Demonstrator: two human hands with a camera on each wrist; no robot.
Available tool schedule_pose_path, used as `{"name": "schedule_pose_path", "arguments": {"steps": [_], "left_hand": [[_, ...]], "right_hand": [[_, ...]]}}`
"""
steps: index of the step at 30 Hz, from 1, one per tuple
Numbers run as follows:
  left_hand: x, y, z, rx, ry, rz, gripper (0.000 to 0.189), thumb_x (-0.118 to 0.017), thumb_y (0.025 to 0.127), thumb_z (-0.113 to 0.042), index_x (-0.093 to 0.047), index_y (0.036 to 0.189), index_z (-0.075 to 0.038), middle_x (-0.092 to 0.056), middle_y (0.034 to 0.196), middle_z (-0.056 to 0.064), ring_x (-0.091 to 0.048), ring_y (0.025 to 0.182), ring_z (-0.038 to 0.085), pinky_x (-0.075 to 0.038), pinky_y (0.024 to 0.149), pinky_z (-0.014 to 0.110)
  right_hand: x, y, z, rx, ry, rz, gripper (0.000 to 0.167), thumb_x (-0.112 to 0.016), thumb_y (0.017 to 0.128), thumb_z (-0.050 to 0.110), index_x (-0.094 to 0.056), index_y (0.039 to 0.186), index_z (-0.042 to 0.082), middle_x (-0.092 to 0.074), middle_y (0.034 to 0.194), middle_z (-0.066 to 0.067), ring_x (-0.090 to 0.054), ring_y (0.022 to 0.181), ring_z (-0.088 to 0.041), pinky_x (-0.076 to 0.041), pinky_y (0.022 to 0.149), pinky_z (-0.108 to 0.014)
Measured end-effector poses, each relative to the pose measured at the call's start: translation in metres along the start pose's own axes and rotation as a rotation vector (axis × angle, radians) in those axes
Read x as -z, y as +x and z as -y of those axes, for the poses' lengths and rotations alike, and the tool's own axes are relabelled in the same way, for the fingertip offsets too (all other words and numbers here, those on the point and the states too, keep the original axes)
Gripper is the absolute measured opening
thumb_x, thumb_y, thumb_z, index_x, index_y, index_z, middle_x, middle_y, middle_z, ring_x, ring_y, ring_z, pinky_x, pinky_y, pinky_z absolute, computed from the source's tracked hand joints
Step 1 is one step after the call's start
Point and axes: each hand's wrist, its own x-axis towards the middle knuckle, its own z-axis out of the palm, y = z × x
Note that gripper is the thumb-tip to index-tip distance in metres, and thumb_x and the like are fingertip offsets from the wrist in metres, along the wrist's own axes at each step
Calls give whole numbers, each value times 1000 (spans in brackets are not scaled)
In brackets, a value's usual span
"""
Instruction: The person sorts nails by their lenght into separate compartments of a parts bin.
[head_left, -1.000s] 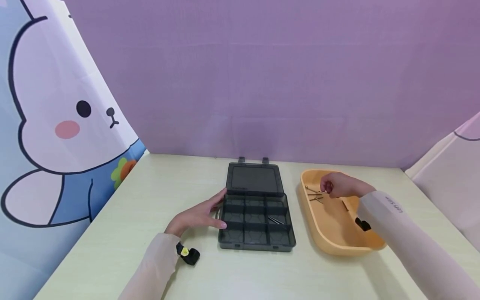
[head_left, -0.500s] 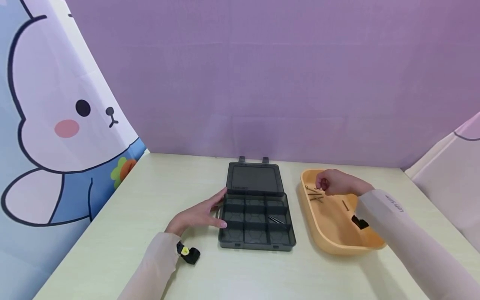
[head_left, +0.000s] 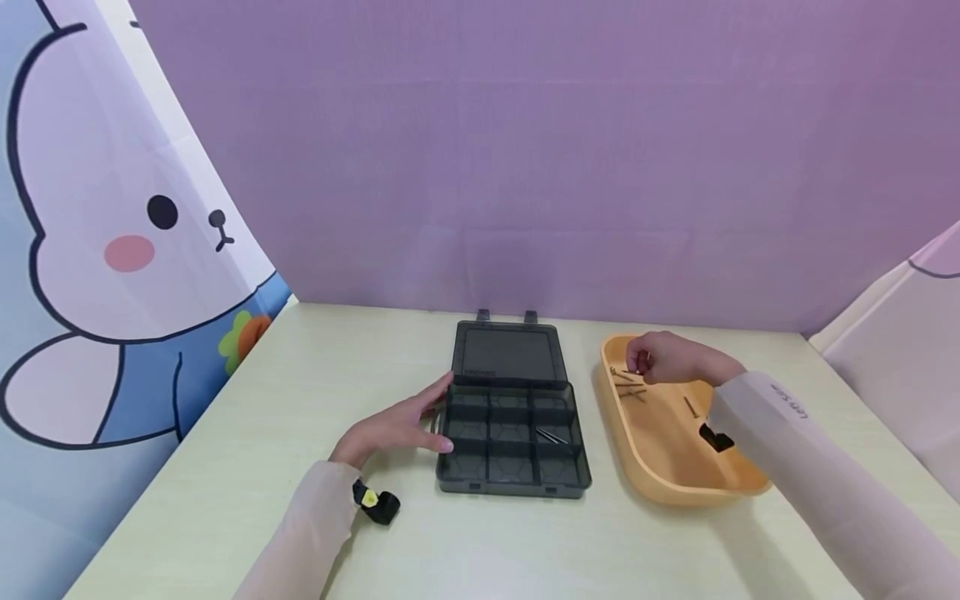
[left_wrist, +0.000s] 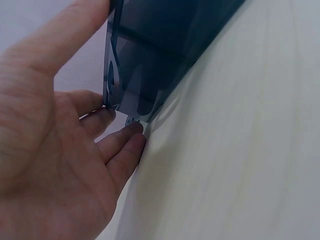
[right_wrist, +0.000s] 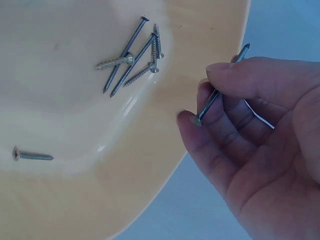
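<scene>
In the head view, my left hand (head_left: 393, 429) lies against the left side of a dark translucent compartment box (head_left: 513, 488), thumb on its edge. The left wrist view shows those fingers (left_wrist: 122, 145) touching near a small handle at the box's side. Two slim nails (head_left: 551, 436) lie in a right-hand compartment of the box. My right hand (head_left: 675, 358) is over the far left of an orange tray (head_left: 637, 467). Between thumb and fingers it pinches a nail (right_wrist: 210, 102), head down. A thin bright streak behind those fingers cannot be identified.
Two nails (right_wrist: 127, 52) and several screws (right_wrist: 139, 75) are heaped in the tray's far left corner, and one screw (right_wrist: 35, 156) lies apart. The box's lid (head_left: 510, 350) is folded back flat towards the purple backdrop (head_left: 570, 167). Pale tabletop (head_left: 517, 550) surrounds both containers.
My right hand has shifted a little left and away over the tray, uncovering more of the lone screw. My left hand and the box have stayed put.
</scene>
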Motion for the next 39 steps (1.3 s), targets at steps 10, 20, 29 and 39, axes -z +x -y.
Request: {"name": "schedule_pose_path", "arguments": {"steps": [10, 20, 29, 39], "left_hand": [[1, 1, 1, -5, -3, 1, 105, -72, 84, -34, 3, 154, -15, 0, 161, 12, -14, 146, 37, -18, 117, 51], [1, 1, 2, -19, -9, 8, 108, -73, 83, -37, 4, 154, -13, 1, 161, 13, -14, 146, 38, -19, 117, 51], [1, 2, 2, -24, 2, 6, 108, -74, 83, -36, 4, 154, -12, 1, 161, 14, -15, 145, 38, -19, 117, 50], [0, 0, -1, -23, -3, 8, 109, -74, 82, -39, 4, 154, -11, 1, 161, 14, -15, 145, 38, -19, 117, 51]], "right_hand": [[1, 1, 8, 17, 10, 3, 24, -55, 72, -16, -59, 81, 6, -52, 71, 0, -41, 62, -10, -36, 56, -22], [3, 2, 23, 86, -31, -2, 19, -57, 73, -13, -59, 80, 5, -52, 70, 3, -42, 62, -7, -38, 57, -22], [2, 5, 36, 119, -31, 10, 15, -59, 76, -10, -61, 80, 5, -54, 73, 4, -44, 64, -7, -40, 60, -22], [-2, 11, 48, 120, -21, 23, 17, -58, 75, -10, -60, 77, 7, -52, 71, 5, -44, 63, -6, -40, 59, -21]]}}
